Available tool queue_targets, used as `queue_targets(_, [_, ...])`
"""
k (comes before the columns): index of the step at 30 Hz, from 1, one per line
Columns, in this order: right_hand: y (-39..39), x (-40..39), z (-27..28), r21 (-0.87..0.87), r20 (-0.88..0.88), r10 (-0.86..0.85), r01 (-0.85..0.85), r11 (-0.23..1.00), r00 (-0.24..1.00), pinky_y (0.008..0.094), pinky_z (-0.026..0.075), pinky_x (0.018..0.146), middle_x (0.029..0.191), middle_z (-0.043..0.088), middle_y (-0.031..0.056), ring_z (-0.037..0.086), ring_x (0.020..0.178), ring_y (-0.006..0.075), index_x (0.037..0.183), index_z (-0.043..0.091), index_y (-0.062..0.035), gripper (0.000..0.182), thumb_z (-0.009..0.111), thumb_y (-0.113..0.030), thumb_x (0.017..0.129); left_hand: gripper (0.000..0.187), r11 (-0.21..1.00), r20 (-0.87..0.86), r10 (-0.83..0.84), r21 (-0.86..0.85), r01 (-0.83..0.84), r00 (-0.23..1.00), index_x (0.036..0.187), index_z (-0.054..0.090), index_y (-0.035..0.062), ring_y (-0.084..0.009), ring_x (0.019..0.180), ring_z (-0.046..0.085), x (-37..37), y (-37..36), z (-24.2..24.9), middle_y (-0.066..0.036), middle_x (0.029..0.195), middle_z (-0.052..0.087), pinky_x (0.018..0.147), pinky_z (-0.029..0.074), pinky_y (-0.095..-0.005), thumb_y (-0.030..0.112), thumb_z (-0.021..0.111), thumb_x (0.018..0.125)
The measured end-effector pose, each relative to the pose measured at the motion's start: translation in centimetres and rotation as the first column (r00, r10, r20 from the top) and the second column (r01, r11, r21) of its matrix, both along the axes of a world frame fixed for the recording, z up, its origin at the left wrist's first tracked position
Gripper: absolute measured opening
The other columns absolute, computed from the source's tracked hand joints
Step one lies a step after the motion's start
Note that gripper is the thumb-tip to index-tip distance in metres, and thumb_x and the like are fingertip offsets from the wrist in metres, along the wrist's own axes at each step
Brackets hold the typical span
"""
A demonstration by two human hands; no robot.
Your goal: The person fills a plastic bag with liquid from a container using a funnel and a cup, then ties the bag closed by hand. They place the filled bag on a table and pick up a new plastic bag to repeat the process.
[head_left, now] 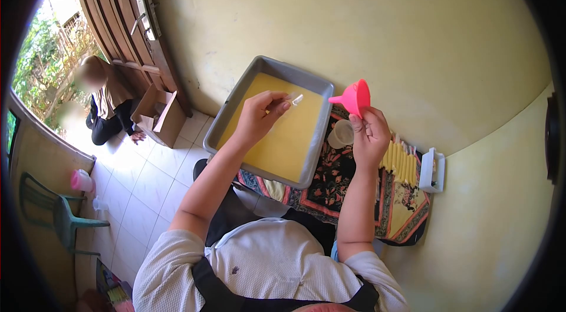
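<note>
My right hand (371, 135) pinches a pink funnel (357, 98), tipped on its side with its spout pointing left. Between the thumb and fingers of my left hand (259, 114) is a small clear plastic sleeve (297, 100), partly hidden by the fingertips. That hand is above a grey tub (268, 64) filled with yellow liquid (300, 135). A clear plastic cup (341, 134) stands on the patterned cloth (330, 182), close to the left of my right hand. Several filled yellow tubes (401, 162) lie in a row to the right of my right forearm.
A white holder (432, 169) stands at the cloth's right end, near the wall. To the left, a person (106, 100) sits in the doorway beside a cardboard box (159, 114) and a wooden door (127, 17). A green chair (65, 212) and a pink container (82, 180) are farther left.
</note>
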State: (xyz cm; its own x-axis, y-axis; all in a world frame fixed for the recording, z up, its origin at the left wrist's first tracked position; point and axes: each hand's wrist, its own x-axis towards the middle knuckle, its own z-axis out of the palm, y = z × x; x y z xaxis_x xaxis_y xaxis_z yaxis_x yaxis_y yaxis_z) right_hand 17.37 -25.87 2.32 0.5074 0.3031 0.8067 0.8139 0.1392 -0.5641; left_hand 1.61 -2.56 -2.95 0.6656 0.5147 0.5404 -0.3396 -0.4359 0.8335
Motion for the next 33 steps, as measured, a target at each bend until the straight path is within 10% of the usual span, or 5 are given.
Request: queue_targets(33, [3.5,-4.6,1.7,-0.118,0.128,0.12,-0.105,0.987,0.984,0.0344,0.059,0.079,0.104,0.078,0.0117,0.076,0.087,0.0267,0.105,0.078,-0.0001,0.021,0.09,-0.01,0.091,0.032,0.997,0.048,-0.067,-0.021,0.068,0.997,0.118,0.073,-0.0022,-0.0102,0.09,0.073,-0.5,0.0,-0.3,-0.004,0.095,0.075,0.082,0.061,-0.0274,0.011,0.089,0.094])
